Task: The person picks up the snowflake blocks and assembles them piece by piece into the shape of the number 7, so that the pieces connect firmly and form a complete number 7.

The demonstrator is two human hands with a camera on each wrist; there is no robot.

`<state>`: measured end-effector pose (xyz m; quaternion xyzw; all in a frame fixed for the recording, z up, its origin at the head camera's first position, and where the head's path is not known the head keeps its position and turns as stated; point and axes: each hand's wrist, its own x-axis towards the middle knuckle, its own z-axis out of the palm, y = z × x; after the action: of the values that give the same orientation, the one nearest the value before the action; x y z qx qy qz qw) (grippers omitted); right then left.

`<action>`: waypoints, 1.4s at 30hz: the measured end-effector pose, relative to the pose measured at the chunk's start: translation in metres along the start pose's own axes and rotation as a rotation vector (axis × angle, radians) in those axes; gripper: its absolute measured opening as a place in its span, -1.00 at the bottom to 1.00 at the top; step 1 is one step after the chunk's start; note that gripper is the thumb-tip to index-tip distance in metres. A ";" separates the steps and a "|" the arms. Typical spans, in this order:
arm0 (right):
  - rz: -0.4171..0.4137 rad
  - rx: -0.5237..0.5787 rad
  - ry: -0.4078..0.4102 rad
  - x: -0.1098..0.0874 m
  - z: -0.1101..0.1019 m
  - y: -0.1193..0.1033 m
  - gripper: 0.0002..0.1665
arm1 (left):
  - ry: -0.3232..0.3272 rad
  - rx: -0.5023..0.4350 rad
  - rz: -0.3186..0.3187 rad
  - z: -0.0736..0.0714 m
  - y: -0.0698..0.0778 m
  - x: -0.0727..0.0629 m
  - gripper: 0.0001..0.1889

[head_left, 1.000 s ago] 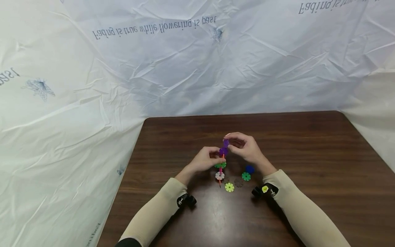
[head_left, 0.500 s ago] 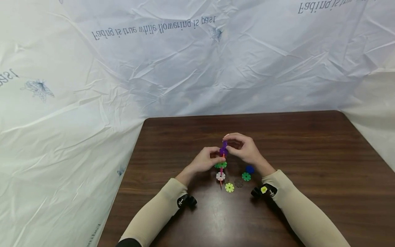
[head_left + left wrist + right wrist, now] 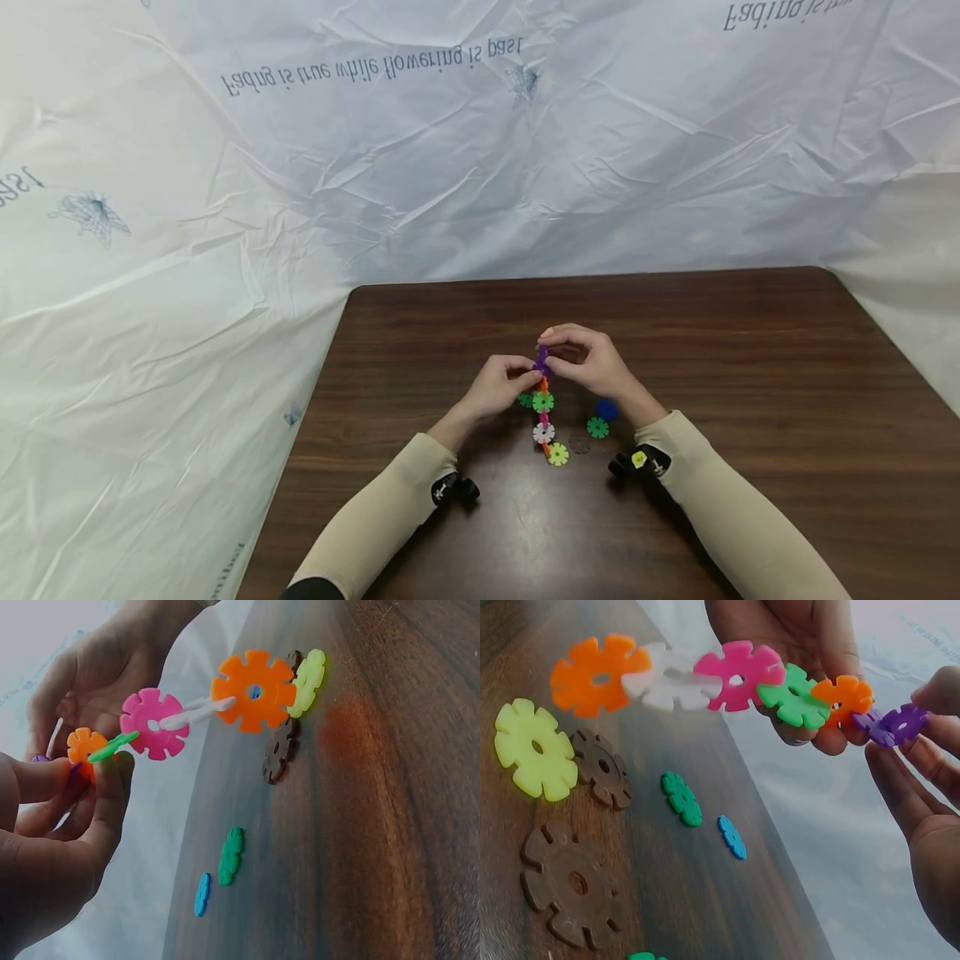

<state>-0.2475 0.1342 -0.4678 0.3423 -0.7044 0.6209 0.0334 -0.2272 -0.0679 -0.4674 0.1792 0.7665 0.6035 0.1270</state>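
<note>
Prpl discs (image 3: 913,718), brn wood-grain tbl (image 3: 765,383)

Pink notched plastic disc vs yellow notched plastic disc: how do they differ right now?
The pink notched plastic disc is interlocked with the white notched plastic disc and bright green notched plastic disc; the yellow notched plastic disc is joined to neither.
The pink disc is raised off the brown wood-grain table; the yellow disc lies on it.
Both are round, with slots around the rim and a central hole.
</note>
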 end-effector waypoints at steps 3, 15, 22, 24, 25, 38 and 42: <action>-0.004 -0.002 0.009 0.000 -0.001 0.000 -0.75 | 0.032 0.004 0.002 0.001 -0.002 0.000 -0.78; 0.030 -0.009 0.042 -0.001 0.002 -0.001 -0.79 | 0.126 0.003 -0.014 0.006 -0.002 -0.001 -0.79; 0.041 -0.034 0.046 -0.002 0.001 -0.006 -0.78 | 0.152 -0.011 -0.012 0.009 -0.001 0.000 -0.80; 0.050 -0.036 0.048 -0.002 0.000 -0.007 -0.79 | 0.157 -0.012 -0.014 0.010 0.000 0.000 -0.80; 0.053 -0.034 0.050 -0.002 -0.001 -0.007 -0.79 | 0.159 -0.015 -0.015 0.011 0.000 0.001 -0.80; 0.089 0.020 0.062 -0.006 0.000 -0.001 -0.78 | 0.173 -0.005 -0.031 0.012 0.002 -0.001 -0.81; 0.099 -0.001 0.074 -0.006 0.000 -0.001 -0.76 | 0.133 0.004 -0.035 0.009 0.002 0.001 -0.81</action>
<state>-0.2424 0.1364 -0.4695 0.2838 -0.7191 0.6337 0.0285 -0.2237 -0.0589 -0.4675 0.1257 0.7775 0.6102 0.0858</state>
